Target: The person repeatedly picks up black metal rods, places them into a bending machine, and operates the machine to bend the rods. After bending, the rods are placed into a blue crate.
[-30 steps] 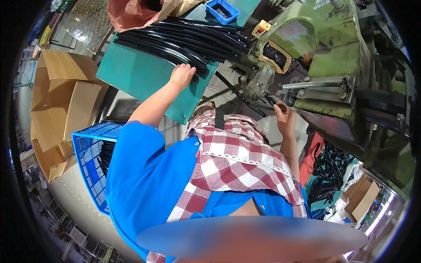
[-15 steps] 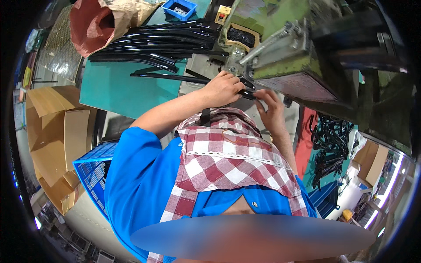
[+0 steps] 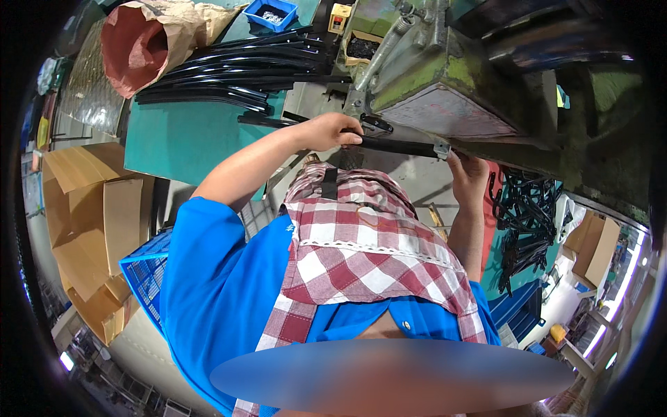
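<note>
A long, glossy black strip (image 3: 399, 146) spans between my two hands, passing in front of the green machine. My left hand (image 3: 333, 132) is closed round its middle part, with the thumb on the near side. At the strip's right end sits a small grey metal piece (image 3: 442, 149). My right hand (image 3: 470, 174) pinches at this end, thumb against the metal piece; its other fingers are partly hidden. Just beyond my left hand lies a small black part (image 3: 376, 124) at the machine's fixture.
Several black strips (image 3: 229, 76) lie on the green table (image 3: 180, 139), beside a paper sack (image 3: 135, 48) and a blue tray (image 3: 271, 15). The machine's heavy block (image 3: 445, 111) overhangs at the right. Black parts (image 3: 524, 222) are heaped further right. A cardboard box (image 3: 90, 215) stands left.
The black strip has shifted right, and its end with the metal piece now shows. My right hand has moved right with that end. My left hand still grips the strip.
</note>
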The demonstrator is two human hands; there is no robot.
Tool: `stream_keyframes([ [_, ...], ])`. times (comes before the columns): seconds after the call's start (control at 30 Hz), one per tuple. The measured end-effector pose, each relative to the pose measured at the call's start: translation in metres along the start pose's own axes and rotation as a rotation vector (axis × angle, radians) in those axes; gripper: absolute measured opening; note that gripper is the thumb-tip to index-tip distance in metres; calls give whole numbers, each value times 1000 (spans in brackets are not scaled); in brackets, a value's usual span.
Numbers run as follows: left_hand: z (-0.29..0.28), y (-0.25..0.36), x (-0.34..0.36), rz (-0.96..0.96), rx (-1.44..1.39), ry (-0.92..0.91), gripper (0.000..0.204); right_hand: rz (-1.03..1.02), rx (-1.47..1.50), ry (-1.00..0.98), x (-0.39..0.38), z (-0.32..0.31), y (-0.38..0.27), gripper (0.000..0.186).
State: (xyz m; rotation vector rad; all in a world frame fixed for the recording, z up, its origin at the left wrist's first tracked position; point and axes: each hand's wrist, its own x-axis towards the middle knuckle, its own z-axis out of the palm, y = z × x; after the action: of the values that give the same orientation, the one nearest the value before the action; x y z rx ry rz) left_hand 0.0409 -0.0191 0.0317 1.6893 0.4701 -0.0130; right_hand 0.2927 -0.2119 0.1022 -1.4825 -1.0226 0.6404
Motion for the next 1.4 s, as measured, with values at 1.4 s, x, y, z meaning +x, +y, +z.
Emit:
stream_keyframes([
  [1.4, -38, 35, 25, 145, 297, 77, 21, -139, -202, 333, 33, -38, 49, 30],
])
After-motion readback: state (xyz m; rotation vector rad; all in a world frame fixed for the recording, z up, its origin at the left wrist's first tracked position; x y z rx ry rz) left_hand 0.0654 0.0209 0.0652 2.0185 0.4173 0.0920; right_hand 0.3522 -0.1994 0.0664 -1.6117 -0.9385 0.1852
